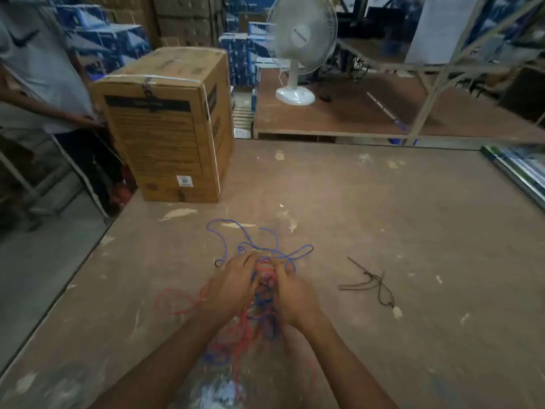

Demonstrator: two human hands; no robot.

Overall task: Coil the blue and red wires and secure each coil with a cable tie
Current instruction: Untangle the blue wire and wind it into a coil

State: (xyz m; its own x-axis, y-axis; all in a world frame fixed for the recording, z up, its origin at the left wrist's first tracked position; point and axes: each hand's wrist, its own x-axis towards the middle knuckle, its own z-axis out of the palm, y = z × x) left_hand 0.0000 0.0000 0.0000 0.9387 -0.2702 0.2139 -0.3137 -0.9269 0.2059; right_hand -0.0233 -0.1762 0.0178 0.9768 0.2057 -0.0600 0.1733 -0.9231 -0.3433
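Both hands are down in a tangle of wire near the front middle of the table (383, 219). The left hand (236, 283) and right hand (290, 293) sit side by side, backs up, fingers curled into the knot between them; each seems to pinch strands there, though motion blur hides exactly which strands each one has. The red wire (177, 311) bunches in small loops between the fingertips and trails off in a wide loop to the left and down under the forearms. The blue wire (225, 231) spreads in loose loops just beyond the hands — away from the person — and also threads through the red below the wrists. Neither wire is coiled. A few dark cable ties (370, 283) lie loose on the table to the right of the hands, apart from the wires. A tall box (165, 134) stands at the far left corner, with a person (44, 69) beside it. A white fan (298, 51) stands on the next table behind.
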